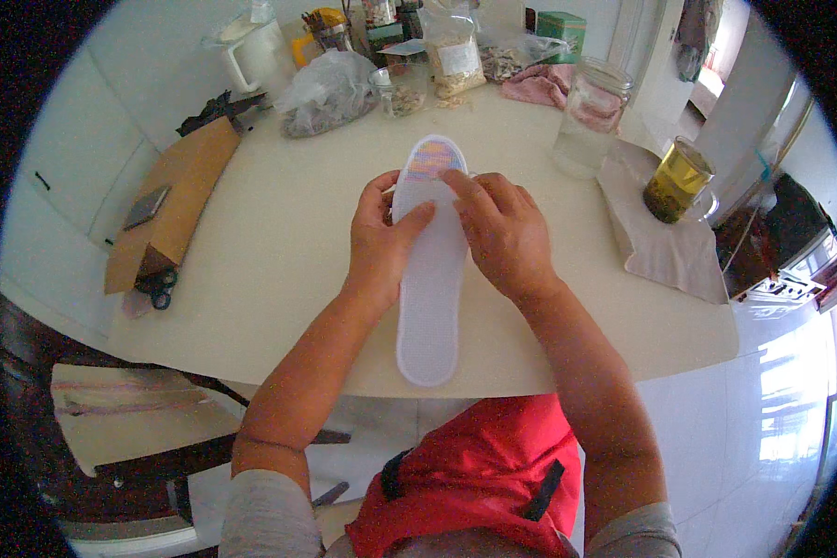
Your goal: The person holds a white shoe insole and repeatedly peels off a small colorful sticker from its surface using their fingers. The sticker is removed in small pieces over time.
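A white mesh shoe insole (429,300) stands lengthwise before me over the cream table (286,279), its rounded top patterned in orange, pink, yellow and blue. My left hand (387,230) grips its left edge, thumb on the face and fingers behind. At the right edge is my right hand (506,234), its index finger bent and touching the insole just below the coloured part. Its fingers are curled; whether something small, such as a needle, is pinched between them cannot be told.
Left lies an open cardboard box (181,195) with black-handled scissors (162,289) by its end. Plastic bags (331,91), a glass bowl (401,91) and a pink cloth (540,84) line the back. A large glass jar (589,118) and a mug of yellow-green drink (676,183) on grey cloth (662,244) stand right.
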Action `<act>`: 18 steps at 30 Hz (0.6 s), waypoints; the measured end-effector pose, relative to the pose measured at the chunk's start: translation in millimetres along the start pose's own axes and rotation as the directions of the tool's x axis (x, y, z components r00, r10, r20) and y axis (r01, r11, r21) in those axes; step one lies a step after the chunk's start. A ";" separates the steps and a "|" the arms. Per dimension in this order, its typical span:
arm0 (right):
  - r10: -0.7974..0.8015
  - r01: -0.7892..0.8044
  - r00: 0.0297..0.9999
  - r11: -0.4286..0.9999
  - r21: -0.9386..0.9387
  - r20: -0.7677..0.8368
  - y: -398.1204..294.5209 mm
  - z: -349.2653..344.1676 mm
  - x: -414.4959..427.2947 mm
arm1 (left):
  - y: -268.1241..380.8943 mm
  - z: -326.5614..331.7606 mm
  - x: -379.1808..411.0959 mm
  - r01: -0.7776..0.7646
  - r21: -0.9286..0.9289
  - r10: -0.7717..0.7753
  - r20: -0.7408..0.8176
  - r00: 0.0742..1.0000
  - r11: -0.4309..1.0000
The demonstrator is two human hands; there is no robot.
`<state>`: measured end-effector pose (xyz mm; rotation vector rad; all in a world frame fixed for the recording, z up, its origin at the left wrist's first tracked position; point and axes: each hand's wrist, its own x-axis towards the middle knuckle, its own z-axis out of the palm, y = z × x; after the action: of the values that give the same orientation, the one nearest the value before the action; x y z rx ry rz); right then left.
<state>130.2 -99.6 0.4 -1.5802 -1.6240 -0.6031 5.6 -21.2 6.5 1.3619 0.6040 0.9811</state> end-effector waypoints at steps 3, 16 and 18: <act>-0.023 0.023 1.000 1.000 0.018 0.004 -2.5 -0.5 0.9 | 4.3 0.0 -2.2 0.006 -0.027 -0.006 0.001 1.000 1.000; -0.017 0.016 1.000 0.998 -0.058 -0.025 -2.9 -3.4 1.8 | 6.1 -0.3 -3.9 0.048 -0.119 -0.045 0.029 0.999 0.992; 0.053 -0.051 0.984 0.999 0.017 -0.168 -2.1 -8.1 6.7 | 6.1 -4.4 -1.4 0.082 -0.207 -0.075 0.040 0.996 0.975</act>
<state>130.2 -102.1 10.8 -1.5151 -1.4542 -0.6791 -0.2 -20.5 11.5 1.1570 0.5122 0.9302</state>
